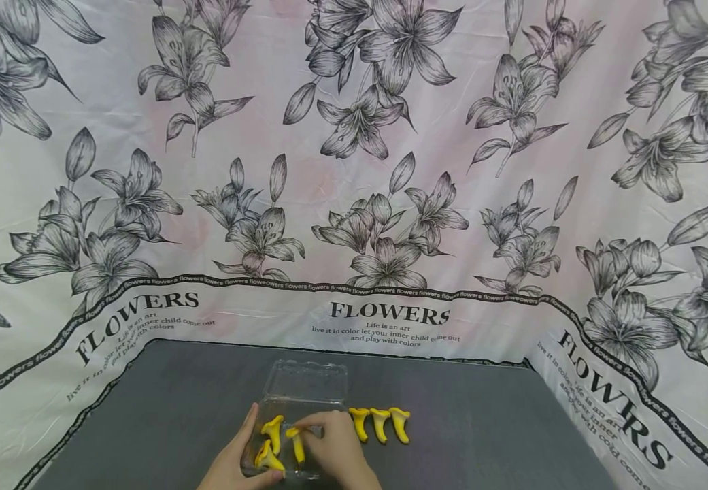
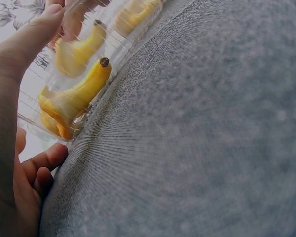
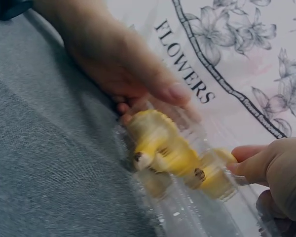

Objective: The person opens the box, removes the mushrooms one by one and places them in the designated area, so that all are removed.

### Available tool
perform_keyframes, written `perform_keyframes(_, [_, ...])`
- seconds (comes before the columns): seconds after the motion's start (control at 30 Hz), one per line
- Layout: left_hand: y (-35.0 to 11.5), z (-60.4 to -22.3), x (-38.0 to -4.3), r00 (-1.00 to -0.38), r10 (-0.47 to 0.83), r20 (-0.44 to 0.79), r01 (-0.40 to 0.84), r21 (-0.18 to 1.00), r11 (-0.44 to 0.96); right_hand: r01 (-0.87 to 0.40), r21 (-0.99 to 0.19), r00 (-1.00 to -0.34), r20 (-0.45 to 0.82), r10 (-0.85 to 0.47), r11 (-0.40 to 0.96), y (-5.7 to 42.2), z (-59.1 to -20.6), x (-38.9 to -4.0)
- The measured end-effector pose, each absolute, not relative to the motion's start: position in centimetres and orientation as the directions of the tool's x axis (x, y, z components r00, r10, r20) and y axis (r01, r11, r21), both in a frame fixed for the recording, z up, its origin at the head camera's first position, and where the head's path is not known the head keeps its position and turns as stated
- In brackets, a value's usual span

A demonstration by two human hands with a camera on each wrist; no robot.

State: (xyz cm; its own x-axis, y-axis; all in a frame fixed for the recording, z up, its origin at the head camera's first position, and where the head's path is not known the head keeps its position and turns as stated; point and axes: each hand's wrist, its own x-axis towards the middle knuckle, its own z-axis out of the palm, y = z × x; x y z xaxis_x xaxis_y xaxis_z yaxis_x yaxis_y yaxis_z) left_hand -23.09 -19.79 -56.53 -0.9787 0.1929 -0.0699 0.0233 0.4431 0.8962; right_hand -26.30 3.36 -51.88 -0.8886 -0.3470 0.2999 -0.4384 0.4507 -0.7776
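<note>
A clear plastic clamshell box [image 1: 306, 389] lies on the grey table, its lid folded back away from me. My left hand [image 1: 231, 461] grips the box's left side, thumb near its front corner. Inside the left part lie two yellow chanterelle-like mushrooms [image 1: 273, 435], also seen through the plastic in the left wrist view as pale-stemmed mushrooms [image 2: 79, 98]. With thumb and forefinger, my right hand [image 1: 343, 446] pinches the cap of another yellow mushroom [image 1: 298, 449] within the box. The right wrist view shows that pinched mushroom [image 3: 218, 174] slightly blurred.
Three more yellow mushrooms [image 1: 380, 426] stand in a row on the grey table [image 1: 482, 422], right of the box and beside my right hand. A white cloth [image 1: 384, 320] printed with flowers and lettering hangs behind the table and along both sides.
</note>
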Motion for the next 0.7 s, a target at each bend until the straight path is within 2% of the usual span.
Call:
perform_keyframes(0.13, [-19.8, -56.4, -23.1, -0.978, 0.192, -0.075, 0.016, 0.900, 0.436, -0.428, -0.811, -0.892, 0.309, -0.329, 0.398, 3.9, -51.6, -26.5])
perform_keyframes(0.37, [-19.8, -56.4, -22.9, -0.981, 0.178, -0.076, 0.007, 0.905, 0.426, -0.422, -0.814, -0.904, 0.342, -0.259, 0.400, 5.6, -51.0, -27.2])
perform_keyframes(0.7, [-19.8, -56.5, -23.0, -0.981, 0.154, -0.115, -0.036, 0.898, 0.439, -0.340, -0.871, -0.940, 0.316, -0.125, 0.355, 8.4, -50.3, -28.1])
